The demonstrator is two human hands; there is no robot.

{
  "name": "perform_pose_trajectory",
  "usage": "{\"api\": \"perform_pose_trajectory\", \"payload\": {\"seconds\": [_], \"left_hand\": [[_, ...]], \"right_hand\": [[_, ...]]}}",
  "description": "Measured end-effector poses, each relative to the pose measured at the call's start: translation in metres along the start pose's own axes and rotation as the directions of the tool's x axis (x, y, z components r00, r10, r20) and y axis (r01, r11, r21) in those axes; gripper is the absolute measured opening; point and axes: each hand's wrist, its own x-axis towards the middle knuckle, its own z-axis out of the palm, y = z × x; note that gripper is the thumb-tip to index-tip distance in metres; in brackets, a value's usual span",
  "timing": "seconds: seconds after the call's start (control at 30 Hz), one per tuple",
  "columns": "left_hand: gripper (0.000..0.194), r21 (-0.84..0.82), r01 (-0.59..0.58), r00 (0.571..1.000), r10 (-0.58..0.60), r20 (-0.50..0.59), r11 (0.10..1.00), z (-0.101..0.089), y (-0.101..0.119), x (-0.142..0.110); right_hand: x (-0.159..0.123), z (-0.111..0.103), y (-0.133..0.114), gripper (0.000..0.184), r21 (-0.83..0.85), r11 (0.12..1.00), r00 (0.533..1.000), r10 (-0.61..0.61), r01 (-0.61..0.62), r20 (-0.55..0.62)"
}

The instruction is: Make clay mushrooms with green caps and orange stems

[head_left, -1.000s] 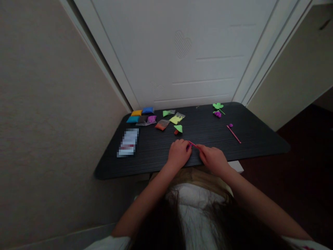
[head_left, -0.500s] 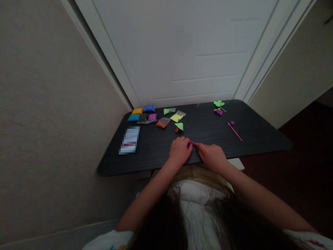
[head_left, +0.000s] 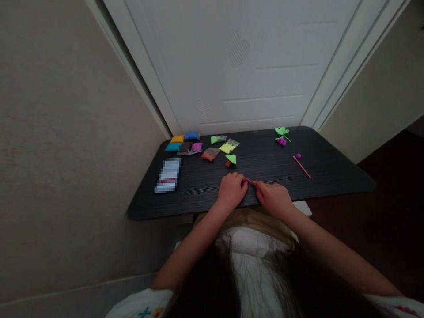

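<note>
Near edge: both hands were together over the dark tabletop [head_left: 198, 187]. Right hand [head_left: 273, 197]: grip narrow, thumb and fingers pinching a thin pink stick [head_left: 251, 181]. Left hand [head_left: 231, 189]: fingers curled, apparently closed on a small purple piece [head_left: 244, 182]. That piece sat at the left fingertips, where the stick's far end met it; its shape was mostly hidden. Judged as shaping in progress, piece unfinished.

Mid-table: a mushroom-like form stood just beyond the hands, its smooth light-green cap [head_left: 231, 158] on a stubby red-brown stem [head_left: 228, 163]; judged complete or nearly so. To the right, a second pink rod [head_left: 302, 167] lay aslant, slim and hard-looking, with a purple ball [head_left: 298, 155] near its upper end, rounded and not joined to anything. To the left lay a flat rectangular item [head_left: 168, 176], surface pixelated, unreadable.

Farther: clear pouches of soft, doughy-looking material. Orange-red packet [head_left: 210, 154] and yellow packet [head_left: 229, 146] appeared part-used, with slack film; blue packet [head_left: 191, 135] and teal packet [head_left: 173, 147] looked plump. At far right, a bumpy purple cluster [head_left: 281, 141] lay just beside a lobed green leaf [head_left: 281, 130] with a thin stalk; both judged already formed.

Behind: white panelled door [head_left: 278, 48], grooved lines.
</note>
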Motion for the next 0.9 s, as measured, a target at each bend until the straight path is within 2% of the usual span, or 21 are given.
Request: {"api": "perform_pose_trajectory", "payload": {"seconds": [0.13,0.33,0.5,0.6,0.77,0.9], "left_hand": [[0.013,0.007,-0.023,1.000,0.023,-0.020,1.000,0.002,-0.001,-0.001],[0.012,0.009,0.002,1.000,-0.002,-0.009,1.000,0.002,-0.001,0.000],[0.011,-0.067,0.020,0.999,-0.023,-0.040,0.998,0.002,-0.003,-0.001],[0.013,-0.137,0.065,0.996,-0.073,-0.056,0.988,-0.003,-0.013,-0.004],[0.016,-0.241,0.154,0.985,-0.168,-0.040,0.958,-0.021,-0.045,-0.009],[0.018,-0.319,0.152,0.988,-0.149,0.035,0.936,-0.029,-0.059,-0.006]], "right_hand": [[-0.001,0.000,0.000,0.030,0.000,1.000,1.000,0.000,0.000,-0.003],[0.003,0.002,-0.003,0.029,-0.019,0.999,0.999,0.044,-0.044,0.006],[-0.001,0.006,-0.001,0.030,0.122,0.990,0.994,0.082,-0.074,-0.065],[-0.004,0.009,0.001,0.031,0.208,0.977,0.991,0.077,-0.053,-0.111],[-0.003,0.009,0.000,0.032,0.289,0.955,0.986,0.110,-0.071,-0.122],[0.000,0.008,0.000,0.031,0.277,0.952,0.980,0.167,-0.131,-0.110]]}}
